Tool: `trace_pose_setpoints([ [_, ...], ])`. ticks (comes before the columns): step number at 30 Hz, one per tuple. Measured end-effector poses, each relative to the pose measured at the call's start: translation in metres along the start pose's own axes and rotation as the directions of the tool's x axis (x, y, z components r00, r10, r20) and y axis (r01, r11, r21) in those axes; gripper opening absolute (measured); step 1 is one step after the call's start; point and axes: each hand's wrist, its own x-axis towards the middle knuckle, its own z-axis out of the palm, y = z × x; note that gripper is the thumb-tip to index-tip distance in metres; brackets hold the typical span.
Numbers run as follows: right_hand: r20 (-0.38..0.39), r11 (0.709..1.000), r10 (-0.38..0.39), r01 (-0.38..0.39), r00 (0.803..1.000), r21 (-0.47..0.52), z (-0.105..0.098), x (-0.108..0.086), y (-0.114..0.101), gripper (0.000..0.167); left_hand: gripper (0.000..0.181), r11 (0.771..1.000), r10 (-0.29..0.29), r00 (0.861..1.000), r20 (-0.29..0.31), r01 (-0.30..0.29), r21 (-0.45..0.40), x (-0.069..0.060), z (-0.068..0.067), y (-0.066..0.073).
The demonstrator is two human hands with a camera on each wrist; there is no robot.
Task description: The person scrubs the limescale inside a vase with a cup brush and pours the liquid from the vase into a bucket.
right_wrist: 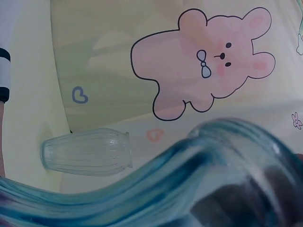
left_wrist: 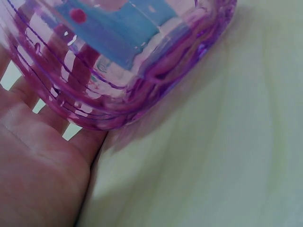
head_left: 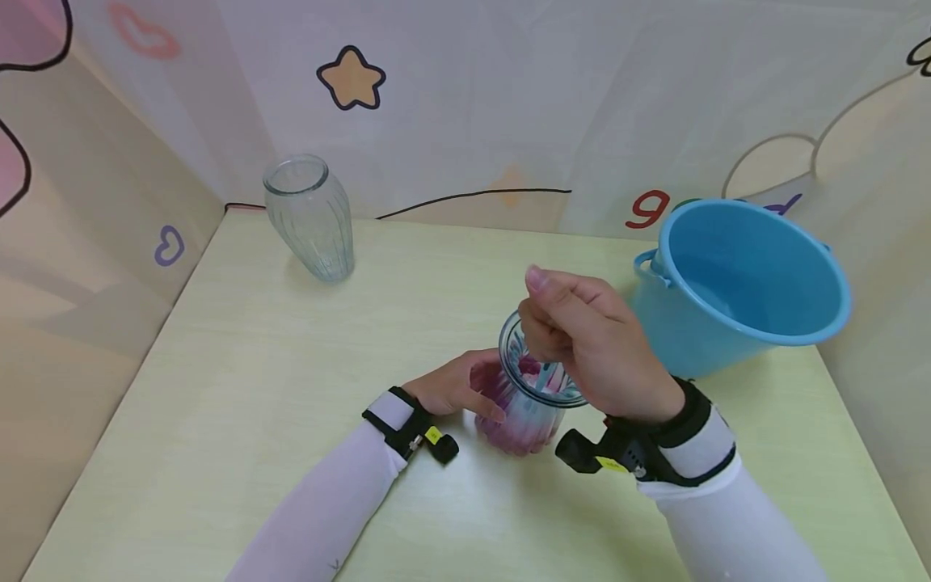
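A glass vase tinted pink below and blue at the rim (head_left: 520, 420) leans on the table in the head view, its mouth toward the camera. My left hand (head_left: 454, 384) holds its lower part; through the pink glass (left_wrist: 109, 106) its fingers show on the far side in the left wrist view. Above the mouth, my right hand (head_left: 600, 347) is curled with the thumb on top. A light blue object (head_left: 544, 377) runs down inside the vase from its curled fingers, which hide the upper end. The blue glass (right_wrist: 142, 189) is blurred and close in the right wrist view.
A clear ribbed vase (head_left: 316, 222) stands at the back left of the pale table (head_left: 218, 404). At the right, beside my right hand, is a light blue bucket (head_left: 672, 323) with a wide rim. A printed cloth (head_left: 465, 97) hangs behind and around the table.
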Motion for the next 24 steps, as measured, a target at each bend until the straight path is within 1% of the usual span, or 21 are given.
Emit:
trace_pose_setpoints([
  [6,0.059,0.999,0.018,-0.016,0.998,-0.03,-0.0011,0.001,0.0011,0.047,0.071,1.0,-0.005,1.0,0.005,0.005,0.0,-0.0004,0.0002,0.0007],
  [12,0.076,0.999,0.017,-0.014,0.997,-0.039,-0.0015,0.0007,0.001,0.047,0.071,1.0,0.001,1.0,0.011,-0.001,0.003,0.0003,0.0004,0.001],
  [17,0.077,0.999,0.014,-0.011,0.997,-0.035,-0.0012,0.0004,0.0009,0.047,0.072,1.0,-0.01,1.0,0.011,0.009,0.005,0.0007,0.0006,0.0021],
  [24,0.045,0.999,-0.025,0.023,0.999,0.031,0.0001,-0.0004,0.0022,0.047,0.07,1.0,-0.005,1.0,0.011,0.005,-0.02,-0.0004,0.0005,-0.0003],
])
